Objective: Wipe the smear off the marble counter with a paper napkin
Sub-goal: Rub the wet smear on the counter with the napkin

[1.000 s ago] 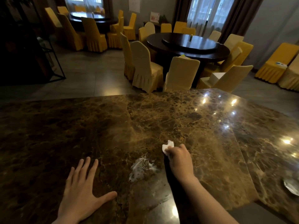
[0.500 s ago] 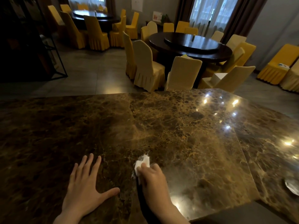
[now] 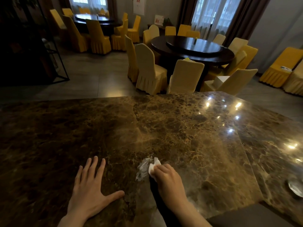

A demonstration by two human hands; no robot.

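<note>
Right hand (image 3: 168,179) swung back, clutching crumpled white paper napkin (image 3: 153,166) beside whitish smear (image 3: 142,168); left hand (image 3: 89,192) flat, fingers spread. Press harder, overlap strokes.

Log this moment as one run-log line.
step: wiping | right hand: napkin pressed beside smear | left hand: flat on counter, empty | smear: still visible

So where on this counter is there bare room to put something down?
Bare marble counter runs from beyond both hands to the far edge, and left of the left hand. Crowded only near the right hand with its napkin at the smear, and by a metal object at far right.
</note>
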